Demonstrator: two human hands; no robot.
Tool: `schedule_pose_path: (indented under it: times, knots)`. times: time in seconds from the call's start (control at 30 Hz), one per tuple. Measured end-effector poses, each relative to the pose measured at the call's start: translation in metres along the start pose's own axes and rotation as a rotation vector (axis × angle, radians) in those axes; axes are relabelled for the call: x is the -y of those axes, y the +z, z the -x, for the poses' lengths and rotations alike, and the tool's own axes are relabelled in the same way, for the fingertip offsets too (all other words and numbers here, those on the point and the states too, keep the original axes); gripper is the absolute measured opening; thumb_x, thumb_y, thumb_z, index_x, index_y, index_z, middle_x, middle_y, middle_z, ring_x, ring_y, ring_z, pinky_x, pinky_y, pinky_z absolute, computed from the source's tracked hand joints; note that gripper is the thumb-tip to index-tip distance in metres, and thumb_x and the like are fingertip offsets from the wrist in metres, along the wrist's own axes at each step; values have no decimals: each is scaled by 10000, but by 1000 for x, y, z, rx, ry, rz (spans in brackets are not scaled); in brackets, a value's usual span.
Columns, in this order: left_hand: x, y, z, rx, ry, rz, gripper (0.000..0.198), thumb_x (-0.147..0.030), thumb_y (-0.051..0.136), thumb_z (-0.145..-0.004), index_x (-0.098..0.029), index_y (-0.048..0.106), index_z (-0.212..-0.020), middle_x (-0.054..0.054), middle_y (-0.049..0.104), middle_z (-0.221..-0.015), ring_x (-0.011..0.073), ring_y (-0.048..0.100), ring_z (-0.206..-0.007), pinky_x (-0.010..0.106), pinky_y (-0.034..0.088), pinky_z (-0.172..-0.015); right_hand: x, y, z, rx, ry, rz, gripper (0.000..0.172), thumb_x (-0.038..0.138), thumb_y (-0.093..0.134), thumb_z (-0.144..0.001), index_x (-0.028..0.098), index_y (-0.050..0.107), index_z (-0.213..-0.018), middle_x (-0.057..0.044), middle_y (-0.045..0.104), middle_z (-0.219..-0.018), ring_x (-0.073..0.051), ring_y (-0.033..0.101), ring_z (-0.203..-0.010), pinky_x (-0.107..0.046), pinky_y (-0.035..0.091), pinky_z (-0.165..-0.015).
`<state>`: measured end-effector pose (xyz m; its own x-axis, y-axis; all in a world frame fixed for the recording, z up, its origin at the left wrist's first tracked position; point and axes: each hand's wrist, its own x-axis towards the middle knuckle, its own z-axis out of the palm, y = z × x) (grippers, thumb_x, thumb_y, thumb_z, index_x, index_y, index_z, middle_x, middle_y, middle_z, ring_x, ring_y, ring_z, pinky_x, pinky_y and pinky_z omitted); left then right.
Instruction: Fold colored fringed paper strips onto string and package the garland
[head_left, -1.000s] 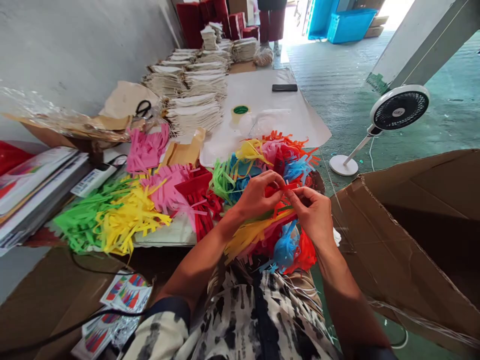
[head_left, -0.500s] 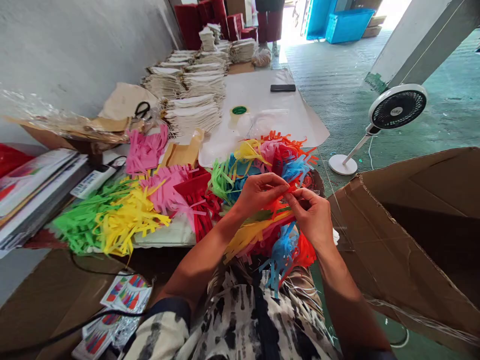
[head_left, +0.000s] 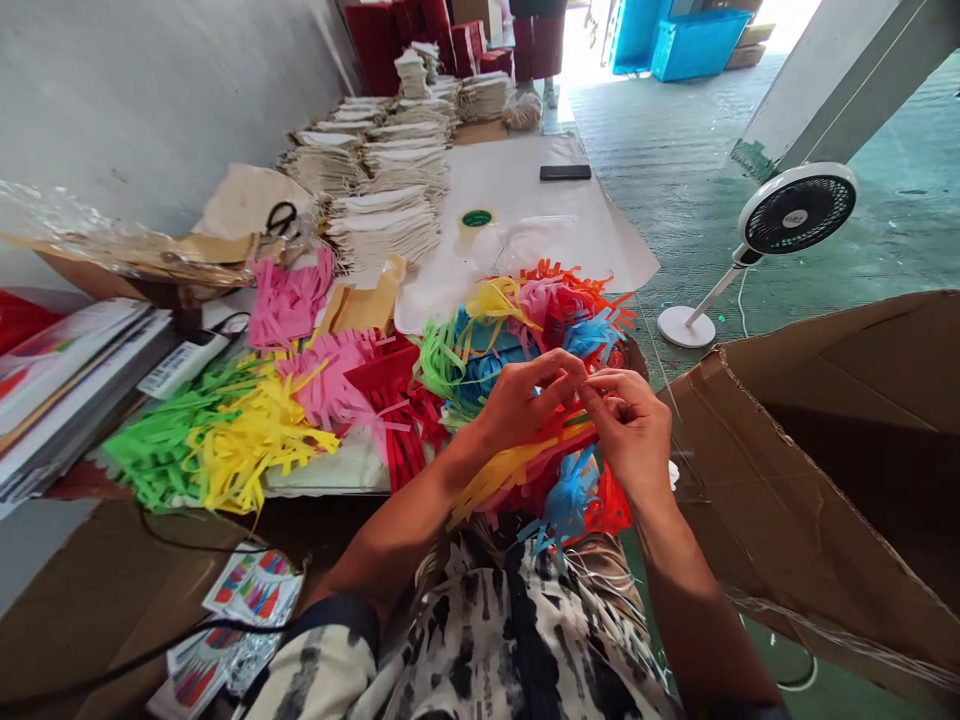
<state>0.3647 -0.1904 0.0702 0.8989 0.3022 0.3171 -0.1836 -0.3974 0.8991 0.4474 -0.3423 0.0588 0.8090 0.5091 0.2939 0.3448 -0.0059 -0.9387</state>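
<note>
My left hand point(head_left: 529, 395) and my right hand point(head_left: 634, 425) meet fingertip to fingertip above my lap. Both are closed in a pinch on a piece of red fringed tissue paper point(head_left: 556, 418), mostly hidden behind the fingers. Beneath and beyond them lies a multicoloured tassel garland point(head_left: 499, 465), with yellow, red, pink, green and blue fringes. Its blue tassel point(head_left: 571, 495) and red-orange tassel point(head_left: 609, 502) hang over my lap. To the left on the table are loose bunches of fringed paper: green point(head_left: 161, 440), yellow point(head_left: 251, 435), pink point(head_left: 334, 375) and dark red point(head_left: 405, 420).
Stacks of whitish folded bundles point(head_left: 386, 225) line the table's wall side. A tape roll point(head_left: 477, 222), a dark flat object point(head_left: 565, 173) and black-handled scissors point(head_left: 281, 218) lie there too. An open cardboard box point(head_left: 795, 450) and a fan point(head_left: 795, 215) stand at right.
My fingertips have drawn closer together, and the red paper between them shows less. My right hand has shifted slightly right. The garland and loose bunches lie about as before.
</note>
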Motion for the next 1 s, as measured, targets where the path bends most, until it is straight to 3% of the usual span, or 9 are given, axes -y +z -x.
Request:
schedule_pose_path:
  times: [0.17,0.23,0.37,0.43,0.53,0.67,0.8,0.9,1.0]
  knots:
    - [-5,-4,0,162,-94,95,471,-415,832,-881,-229,628,-1262,16,747,-992,104,692,-742,217,549,-677,-5,-4,0,-72,118,-70,302,513,748,-923,211,752,-928,-19,673,-867,-123,499,-626,-271,386,-557]
    - [-7,-9,0,209,-127,76,361,-382,795,-912,-211,688,-1212,25,752,-949,108,688,-753,221,545,-685,-7,-4,1,-73,172,-152,328,535,719,-940,207,729,-942,-6,638,-803,-128,501,-627,-264,385,-554]
    - [-2,-23,1,326,-166,48,283,-453,747,-940,-185,768,-1027,19,736,-836,115,649,-702,226,493,-625,-12,-5,3,-110,213,-338,335,545,691,-959,223,623,-899,31,574,-731,-88,332,-511,-250,267,-480]
    - [6,-31,-1,360,-163,-90,427,-534,630,-1006,-175,766,-818,-7,653,-660,103,572,-591,228,388,-546,-12,-6,5,-147,227,-376,342,543,696,-952,242,551,-881,52,535,-696,-87,302,-495,-249,241,-467]
    - [14,-37,-5,287,-199,-544,583,-557,546,-1047,-180,719,-636,2,544,-512,121,520,-517,265,288,-534,-12,-6,8,-159,248,-402,348,535,713,-943,251,521,-882,75,444,-651,-94,317,-507,-245,248,-471]
    - [11,-20,-12,194,-254,-1048,302,-436,664,-999,-192,787,-871,108,765,-832,242,715,-758,303,360,-608,-13,-3,11,-120,262,-391,345,540,707,-953,251,526,-900,73,430,-669,-102,357,-535,-247,284,-496]
    - [14,5,-21,183,-254,-1148,307,-400,675,-990,-146,759,-1141,181,773,-1072,308,749,-917,345,451,-687,-17,0,11,-96,287,-364,357,567,708,-944,246,551,-929,62,479,-697,-106,402,-550,-247,308,-501]
    - [20,12,-25,227,-285,-1162,241,-273,639,-991,-118,767,-1124,204,775,-1058,326,746,-969,367,470,-732,-19,0,10,-100,269,-349,348,556,710,-948,235,577,-931,57,503,-699,-104,414,-560,-246,322,-512]
    - [14,7,-23,204,-262,-1179,224,-192,570,-1004,-125,768,-1083,192,785,-1040,326,740,-983,388,462,-755,-19,-1,9,-105,175,-241,313,526,673,-987,224,613,-933,31,569,-754,-116,489,-634,-249,382,-570]
